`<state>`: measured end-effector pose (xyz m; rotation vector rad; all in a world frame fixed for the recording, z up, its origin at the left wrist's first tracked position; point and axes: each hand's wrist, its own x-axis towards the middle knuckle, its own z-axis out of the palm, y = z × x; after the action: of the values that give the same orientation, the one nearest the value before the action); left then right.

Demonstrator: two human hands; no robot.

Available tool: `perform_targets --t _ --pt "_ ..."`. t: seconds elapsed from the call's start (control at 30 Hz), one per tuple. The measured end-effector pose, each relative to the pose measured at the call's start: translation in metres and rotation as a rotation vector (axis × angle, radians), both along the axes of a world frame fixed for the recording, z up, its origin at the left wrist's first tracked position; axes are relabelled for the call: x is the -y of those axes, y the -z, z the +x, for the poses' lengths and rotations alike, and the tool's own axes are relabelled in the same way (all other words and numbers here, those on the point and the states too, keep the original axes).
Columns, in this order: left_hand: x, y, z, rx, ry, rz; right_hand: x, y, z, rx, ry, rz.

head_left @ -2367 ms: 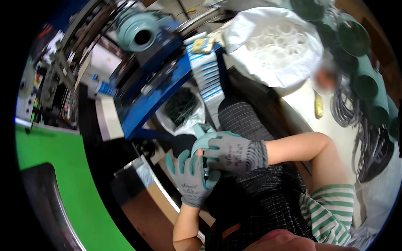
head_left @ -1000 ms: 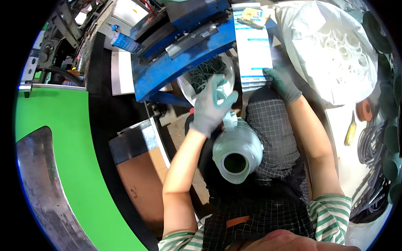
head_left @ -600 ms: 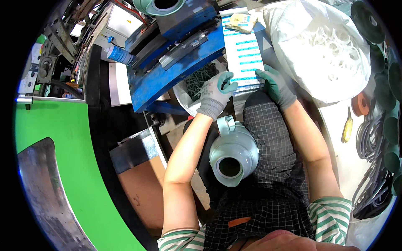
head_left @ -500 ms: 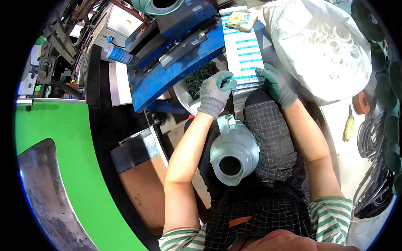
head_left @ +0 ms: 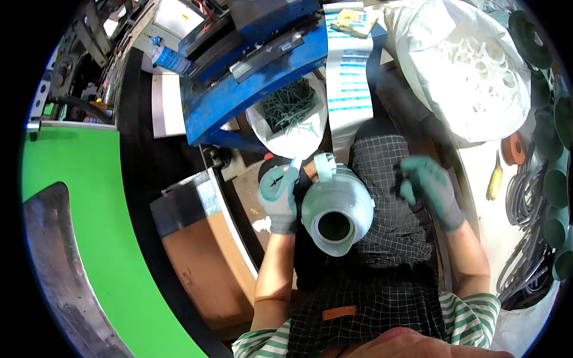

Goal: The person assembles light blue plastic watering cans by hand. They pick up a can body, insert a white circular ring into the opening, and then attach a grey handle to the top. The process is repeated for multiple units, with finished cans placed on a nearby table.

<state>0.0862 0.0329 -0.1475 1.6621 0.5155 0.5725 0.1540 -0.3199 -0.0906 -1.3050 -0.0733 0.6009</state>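
A pale blue-green plastic jug body (head_left: 351,192) rests in my lap, its round dark opening facing up toward me and its handle at the far side. Just left of it, my left hand (head_left: 278,194), in a grey and green glove, is closed in a pinch on a small blue-and-white sticker (head_left: 295,163). My right hand (head_left: 434,190), gloved the same way, hovers over my right thigh, apart from the jug; motion smears its fingers. Beyond the jug, a long sheet of stickers (head_left: 350,77) printed with blue bands hangs over the blue bench's edge.
A worn yellowish block (head_left: 353,24) lies on the sheet at the blue bench (head_left: 209,119). Dark green strips fill a white bag (head_left: 292,143) below. White rings fill a large bag (head_left: 418,71) at right, near a yellow-handled tool (head_left: 496,180). A cardboard box (head_left: 206,268) stands left.
Both hands have left the sticker sheet and come nearer to me. My left hand now pinches a small sticker beside the jug; my right hand has swung over my thigh.
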Motion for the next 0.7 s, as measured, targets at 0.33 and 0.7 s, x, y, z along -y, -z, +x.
perform_targets --t 0.33,0.7 --pt "0.136 -0.097 -0.056 0.499 0.683 0.286 0.048 -0.036 -0.105 -0.617 -0.250 -0.035" --pt "0.028 -0.058 -0.081 0.182 0.173 -0.642 0.037 -0.016 -0.134 0.428 -0.207 -0.461"
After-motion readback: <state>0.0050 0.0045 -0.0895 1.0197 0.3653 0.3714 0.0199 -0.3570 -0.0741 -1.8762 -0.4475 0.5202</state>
